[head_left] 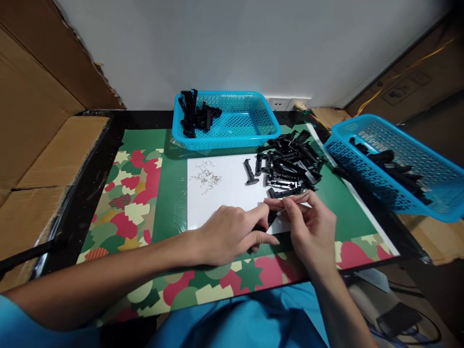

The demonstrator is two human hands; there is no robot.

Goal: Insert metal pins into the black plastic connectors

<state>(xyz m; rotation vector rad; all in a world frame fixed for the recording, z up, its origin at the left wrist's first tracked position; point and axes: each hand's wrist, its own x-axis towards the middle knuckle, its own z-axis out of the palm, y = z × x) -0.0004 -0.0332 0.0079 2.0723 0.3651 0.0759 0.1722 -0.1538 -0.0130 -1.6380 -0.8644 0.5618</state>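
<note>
Over the front of a white paper sheet [224, 205], my left hand [228, 234] is closed around a black plastic part [271, 221], mostly hidden by the fingers. My right hand [314, 229] is pinched at the far end of that part; what its fingertips hold is too small to make out. Just beyond the hands lies a heap of similar long black plastic parts [295, 159]. One single black part [250, 172] rests on the sheet, left of the heap. Farther left, a loose cluster of thin, bent dark wire-like pieces [206, 178] is spread on the paper.
A blue perforated basket [235, 141] with black parts in its left end stands at the back by the wall. Another blue basket [377, 181], also holding black parts, sits at the right. A green patterned mat [170, 193] covers the table. Cardboard [39, 154] borders the left side.
</note>
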